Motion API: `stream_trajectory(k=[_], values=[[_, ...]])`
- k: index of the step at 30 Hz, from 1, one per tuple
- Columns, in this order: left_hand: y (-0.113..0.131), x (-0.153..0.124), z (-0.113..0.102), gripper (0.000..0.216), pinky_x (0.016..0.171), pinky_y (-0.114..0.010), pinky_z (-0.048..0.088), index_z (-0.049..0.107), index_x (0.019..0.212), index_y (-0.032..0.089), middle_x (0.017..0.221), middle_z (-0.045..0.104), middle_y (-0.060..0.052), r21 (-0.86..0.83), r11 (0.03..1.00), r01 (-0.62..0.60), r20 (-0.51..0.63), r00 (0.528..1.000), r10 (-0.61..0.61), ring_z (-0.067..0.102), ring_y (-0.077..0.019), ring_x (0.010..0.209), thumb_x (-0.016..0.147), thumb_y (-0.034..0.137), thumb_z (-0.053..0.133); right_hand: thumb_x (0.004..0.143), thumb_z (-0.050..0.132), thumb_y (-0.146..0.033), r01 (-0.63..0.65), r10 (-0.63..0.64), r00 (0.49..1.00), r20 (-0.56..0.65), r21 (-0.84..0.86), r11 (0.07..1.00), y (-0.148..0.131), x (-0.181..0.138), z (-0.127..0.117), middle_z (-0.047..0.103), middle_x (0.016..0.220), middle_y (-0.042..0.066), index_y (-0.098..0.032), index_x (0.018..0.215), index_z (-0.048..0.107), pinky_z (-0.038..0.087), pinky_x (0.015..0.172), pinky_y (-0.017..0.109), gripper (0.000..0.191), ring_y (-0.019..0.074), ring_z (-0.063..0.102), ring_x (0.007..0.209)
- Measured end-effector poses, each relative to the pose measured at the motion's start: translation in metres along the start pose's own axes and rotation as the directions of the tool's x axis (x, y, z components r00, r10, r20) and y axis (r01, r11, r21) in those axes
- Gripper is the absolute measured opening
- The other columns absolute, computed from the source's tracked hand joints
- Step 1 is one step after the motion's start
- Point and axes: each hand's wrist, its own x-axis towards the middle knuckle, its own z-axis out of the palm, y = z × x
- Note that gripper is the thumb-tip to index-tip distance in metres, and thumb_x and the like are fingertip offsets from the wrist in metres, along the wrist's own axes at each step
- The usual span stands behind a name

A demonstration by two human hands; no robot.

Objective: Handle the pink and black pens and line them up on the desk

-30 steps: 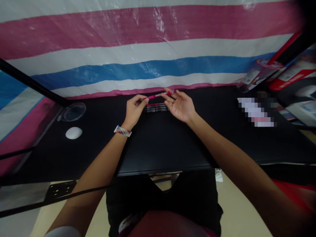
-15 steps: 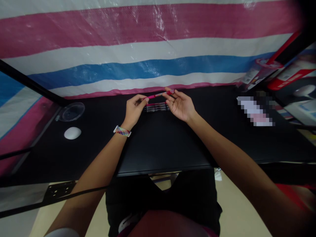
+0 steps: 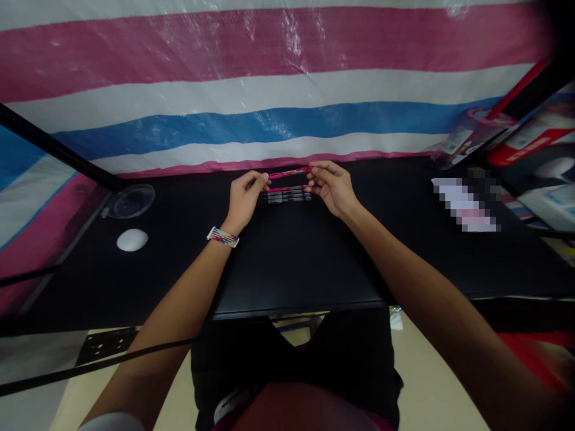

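A pink-red pen (image 3: 288, 173) is held level between my two hands, just above the far part of the black table. My left hand (image 3: 246, 193) pinches its left end between thumb and fingers; a patterned woven band circles that wrist. At the other end, the fingers of my right hand (image 3: 331, 184) close on the tip. Right below the held pen lies a row of several pens (image 3: 287, 196) side by side on the tabletop, the farthest one pink and the nearer ones dark or clear. My fingertips partly cover the ends of this row.
On the left are a white rounded object (image 3: 132, 240) and a clear round lid (image 3: 132, 201). A clear plastic tub (image 3: 469, 134) stands at the far right, near a blurred-out flat item (image 3: 467, 205). Striped sheeting (image 3: 269, 129) hangs behind the black table (image 3: 296, 263).
My right hand has turned and its fingers have closed on the right end of the pen, which was loosely touched before. The left hand keeps its pinch.
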Motion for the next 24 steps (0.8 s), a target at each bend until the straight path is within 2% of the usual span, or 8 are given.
stream_trajectory(k=[4, 6, 9, 11, 15, 19, 24], values=[[-0.003, 0.001, -0.001, 0.015, 0.083, -0.034, 0.059, 0.080, 0.098, 0.025, 0.092, 0.081, -0.004, 0.029, 1.000, -0.009, -0.005, 1.000, 0.009, 0.076, -0.0191, 0.086, 0.100, 0.039, 0.077, 0.088, 0.083, -0.039, 0.093, -0.101, 0.994, -0.040, -0.160, 0.983, 0.008, 0.006, -0.006, 0.072, 0.087, 0.003, -0.026, 0.100, 0.076, 0.062, 0.075, 0.038, 0.019, 0.0195, 0.068, 0.081], [-0.003, 0.001, 0.000, 0.010, 0.086, -0.035, 0.059, 0.082, 0.106, 0.026, 0.103, 0.083, -0.005, 0.073, 0.997, -0.034, -0.005, 0.999, 0.035, 0.077, -0.0203, 0.092, 0.097, 0.029, 0.079, 0.089, 0.080, -0.041, 0.165, -0.189, 0.980, -0.059, -0.288, 0.943, 0.011, 0.009, -0.009, 0.073, 0.089, 0.004, -0.026, 0.100, 0.078, 0.062, 0.082, 0.041, 0.019, 0.0224, 0.069, 0.088], [-0.007, 0.001, 0.001, 0.011, 0.086, -0.037, 0.058, 0.084, 0.104, 0.027, 0.105, 0.084, -0.004, 0.175, 0.981, -0.083, 0.000, 0.996, 0.084, 0.075, -0.0213, 0.092, 0.096, 0.022, 0.078, 0.092, 0.076, -0.042, 0.270, -0.327, 0.944, -0.028, -0.503, 0.821, 0.014, 0.013, -0.016, 0.078, 0.102, 0.006, -0.027, 0.102, 0.080, 0.059, 0.101, 0.049, 0.018, 0.0255, 0.070, 0.100], [-0.011, 0.002, 0.001, 0.011, 0.087, -0.038, 0.057, 0.085, 0.102, 0.028, 0.103, 0.084, -0.005, 0.230, 0.968, -0.099, 0.005, 0.995, 0.101, 0.074, -0.0222, 0.091, 0.097, 0.022, 0.077, 0.093, 0.072, -0.039, 0.296, -0.366, 0.930, 0.012, -0.613, 0.732, 0.017, 0.015, -0.020, 0.078, 0.115, 0.008, -0.028, 0.109, 0.082, 0.057, 0.106, 0.052, 0.022, 0.0272, 0.070, 0.105], [-0.024, 0.005, 0.000, 0.013, 0.091, -0.041, 0.055, 0.086, 0.098, 0.029, 0.099, 0.083, -0.004, 0.273, 0.957, -0.101, 0.004, 0.995, 0.104, 0.072, -0.0234, 0.088, 0.095, 0.020, 0.077, 0.092, 0.063, -0.026, 0.327, -0.350, 0.925, 0.144, -0.773, 0.544, 0.023, 0.015, -0.026, 0.078, 0.126, 0.011, -0.026, 0.127, 0.080, 0.053, 0.110, 0.057, 0.040, 0.0322, 0.070, 0.116], [-0.035, 0.007, -0.001, 0.012, 0.100, -0.048, 0.052, 0.086, 0.094, 0.029, 0.093, 0.079, -0.005, 0.314, 0.947, -0.072, -0.004, 0.997, 0.077, 0.069, -0.0257, 0.088, 0.091, 0.020, 0.080, 0.094, 0.055, -0.021, 0.369, -0.310, 0.911, 0.271, -0.871, 0.324, 0.025, 0.012, -0.025, 0.079, 0.123, 0.016, -0.018, 0.125, 0.082, 0.049, 0.114, 0.059, 0.041, 0.0369, 0.068, 0.116], [-0.030, 0.006, -0.001, 0.013, 0.111, -0.052, 0.048, 0.086, 0.098, 0.026, 0.103, 0.078, -0.007, 0.488, 0.872, 0.013, 0.035, 0.999, -0.034, 0.068, -0.0283, 0.104, 0.098, 0.027, 0.073, 0.099, 0.050, -0.025, 0.375, -0.273, 0.910, 0.312, -0.900, 0.223, 0.026, 0.009, -0.023, 0.076, 0.121, 0.018, -0.015, 0.125, 0.082, 0.050, 0.110, 0.057, 0.043, 0.0379, 0.064, 0.116]])
